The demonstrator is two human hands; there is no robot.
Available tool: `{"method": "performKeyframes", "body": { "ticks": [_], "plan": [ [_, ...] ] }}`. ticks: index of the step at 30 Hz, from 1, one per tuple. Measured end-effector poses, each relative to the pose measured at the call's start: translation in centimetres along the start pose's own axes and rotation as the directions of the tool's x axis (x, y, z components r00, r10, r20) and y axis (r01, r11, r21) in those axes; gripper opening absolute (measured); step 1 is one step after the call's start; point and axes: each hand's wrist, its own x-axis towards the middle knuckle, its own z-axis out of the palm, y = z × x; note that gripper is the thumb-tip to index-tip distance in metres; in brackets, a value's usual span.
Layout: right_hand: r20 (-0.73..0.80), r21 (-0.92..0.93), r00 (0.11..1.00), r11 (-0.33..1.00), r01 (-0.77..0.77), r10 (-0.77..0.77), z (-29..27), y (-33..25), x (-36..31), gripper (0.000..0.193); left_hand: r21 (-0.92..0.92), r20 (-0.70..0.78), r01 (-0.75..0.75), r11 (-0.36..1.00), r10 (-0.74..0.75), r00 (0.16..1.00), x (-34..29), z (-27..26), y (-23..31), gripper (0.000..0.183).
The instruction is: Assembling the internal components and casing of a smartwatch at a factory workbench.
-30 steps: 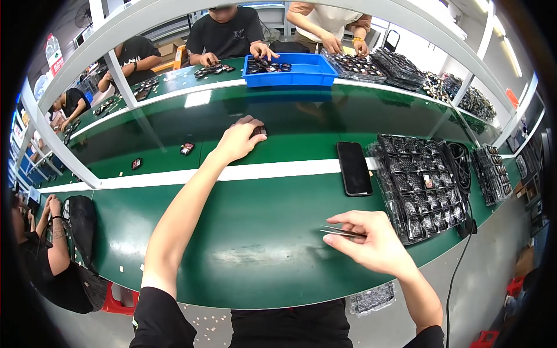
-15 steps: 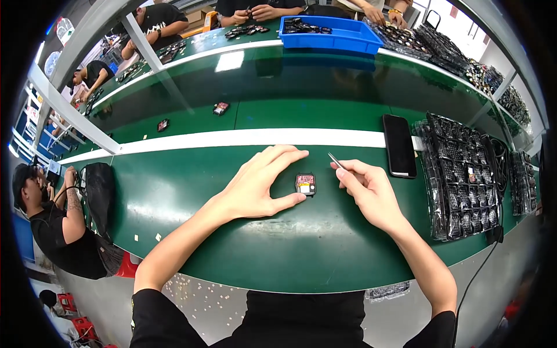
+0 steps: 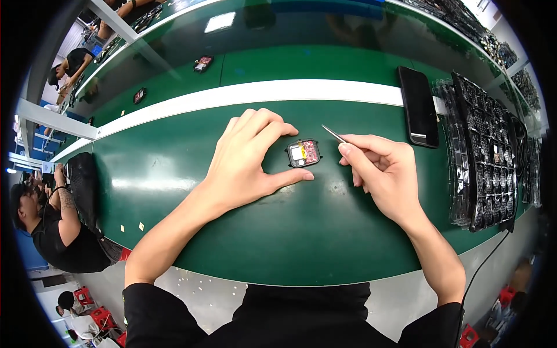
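A small open watch case lies on the green tabletop before me, its black frame holding a red circuit board and a white-and-yellow part. My left hand is open around its left side, with thumb and forefinger spread on either side of the case. The thumb tip sits just below the near edge; whether it touches I cannot tell. To the right, my right hand pinches thin metal tweezers. Their tip points up and left, apart from the case.
A black phone lies at the right, beside stacked black plastic trays and a cable. Beyond the white divider strip lie two more watch cases. A co-worker sits at far left near a black bag.
The watch case has turned about a quarter turn, its white part now toward the left. My view has tipped lower, so the blue bin at the back has nearly left the picture.
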Motion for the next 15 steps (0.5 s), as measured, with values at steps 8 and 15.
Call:
{"method": "performKeyframes", "body": {
  "ticks": [8,15],
  "plan": [
    [-0.007,-0.036,0.996,0.995,0.091,-0.091,-0.36,-0.04,-0.83,0.019,-0.329,0.158,0.029,0.944,0.025,0.987,0.05,-0.35,-0.53,0.06],
    [0.04,-0.291,0.973,0.929,0.227,-0.226,0.15,0.32,-0.68,0.01,-0.323,0.177,-0.024,0.946,0.085,0.98,0.21,-0.18,-1.09,0.056]
  ]
}}
